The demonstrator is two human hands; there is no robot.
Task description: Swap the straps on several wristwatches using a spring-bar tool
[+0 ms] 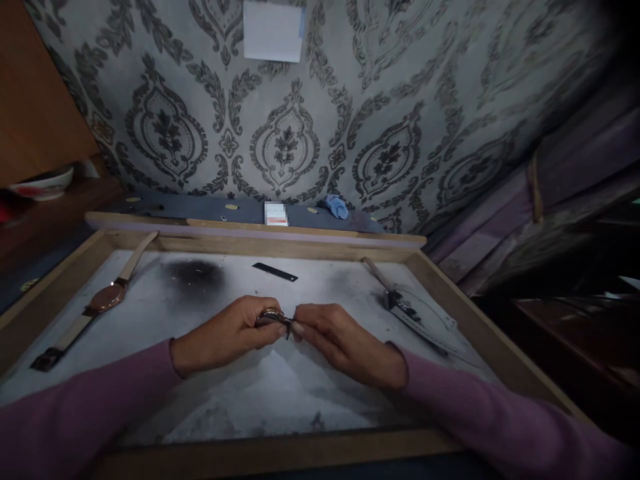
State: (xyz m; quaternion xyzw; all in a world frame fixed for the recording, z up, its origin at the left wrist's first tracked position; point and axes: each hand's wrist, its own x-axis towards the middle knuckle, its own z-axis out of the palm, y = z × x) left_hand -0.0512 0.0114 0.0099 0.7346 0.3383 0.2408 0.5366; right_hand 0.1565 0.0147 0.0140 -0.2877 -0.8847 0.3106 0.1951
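Observation:
Both hands meet over the middle of a shallow wooden tray point(320, 445) with a stained white bottom. My left hand point(235, 333) is closed around a small round watch case point(270, 317), its gold-toned edge showing between thumb and fingers. Right beside it, my right hand point(333, 337) pinches a thin dark piece point(289, 327) at the side of the watch case; whether it is a strap end or a tool I cannot tell. A wristwatch point(107, 297) with a rose-gold case and pale strap lies at the tray's left.
Past the hands lies a flat black blade-like strip point(275, 271). On the right are a slim dark tool point(415, 317) and a thin wire loop. Behind the tray's far rim sit a small white box point(276, 213) and a crumpled blue cloth point(337, 207), before a patterned wall.

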